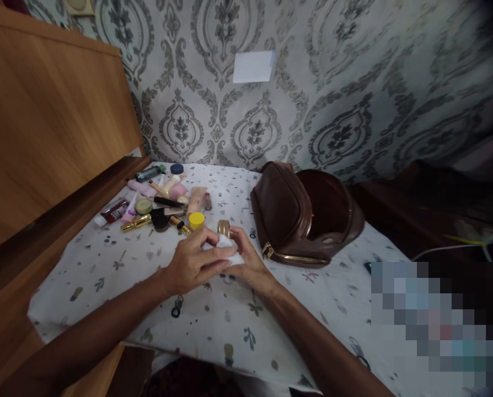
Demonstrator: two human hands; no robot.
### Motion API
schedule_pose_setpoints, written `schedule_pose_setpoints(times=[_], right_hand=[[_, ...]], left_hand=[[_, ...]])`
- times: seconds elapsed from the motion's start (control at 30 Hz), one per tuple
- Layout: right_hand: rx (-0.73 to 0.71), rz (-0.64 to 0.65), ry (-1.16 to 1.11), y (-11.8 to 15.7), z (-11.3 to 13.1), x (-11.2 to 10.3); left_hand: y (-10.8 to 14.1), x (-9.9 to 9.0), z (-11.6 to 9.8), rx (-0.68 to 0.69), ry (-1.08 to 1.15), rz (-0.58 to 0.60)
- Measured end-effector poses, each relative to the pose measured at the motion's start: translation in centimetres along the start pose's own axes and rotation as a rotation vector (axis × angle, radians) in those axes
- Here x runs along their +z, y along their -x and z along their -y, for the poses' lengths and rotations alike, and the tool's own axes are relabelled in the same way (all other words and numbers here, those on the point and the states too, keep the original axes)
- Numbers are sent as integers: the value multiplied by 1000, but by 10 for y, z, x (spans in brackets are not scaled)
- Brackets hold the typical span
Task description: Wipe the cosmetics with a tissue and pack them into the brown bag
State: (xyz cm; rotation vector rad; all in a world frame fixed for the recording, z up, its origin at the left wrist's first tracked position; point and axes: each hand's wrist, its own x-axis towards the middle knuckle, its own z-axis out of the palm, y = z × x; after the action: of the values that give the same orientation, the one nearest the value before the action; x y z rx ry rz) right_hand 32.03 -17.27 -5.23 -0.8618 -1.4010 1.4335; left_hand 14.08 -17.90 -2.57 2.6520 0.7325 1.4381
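Observation:
Both hands meet over the cloth-covered table. My left hand (192, 263) has its fingers closed on a crumpled white tissue (226, 242) and presses it around a small container with a shiny gold cap (224, 227). From the other side my right hand (248, 263) curls its fingers round that container. The container's lower part is hidden by the tissue and fingers. Just beyond my left hand sit a yellow-lidded jar (196, 220) and a black-and-gold tube (179, 224).
An unzipped brown leather bag (282, 207) stands to the right. Several cosmetics lie at the left, among them a gold lipstick tube (136, 223), a beige squeeze tube (196, 199) and a blue-lidded jar (177, 169). A wooden panel (56, 94) borders the left side; patterned wallpaper is behind.

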Motion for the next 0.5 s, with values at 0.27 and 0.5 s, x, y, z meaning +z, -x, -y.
schedule_pose_setpoints(times=[0.27, 0.5], right_hand=[[101, 81, 104, 7, -9, 10], [107, 156, -219, 9, 1, 12]], left_hand=[[-5, -3, 10, -234, 112, -95], [-3, 2, 19, -433, 226, -40]])
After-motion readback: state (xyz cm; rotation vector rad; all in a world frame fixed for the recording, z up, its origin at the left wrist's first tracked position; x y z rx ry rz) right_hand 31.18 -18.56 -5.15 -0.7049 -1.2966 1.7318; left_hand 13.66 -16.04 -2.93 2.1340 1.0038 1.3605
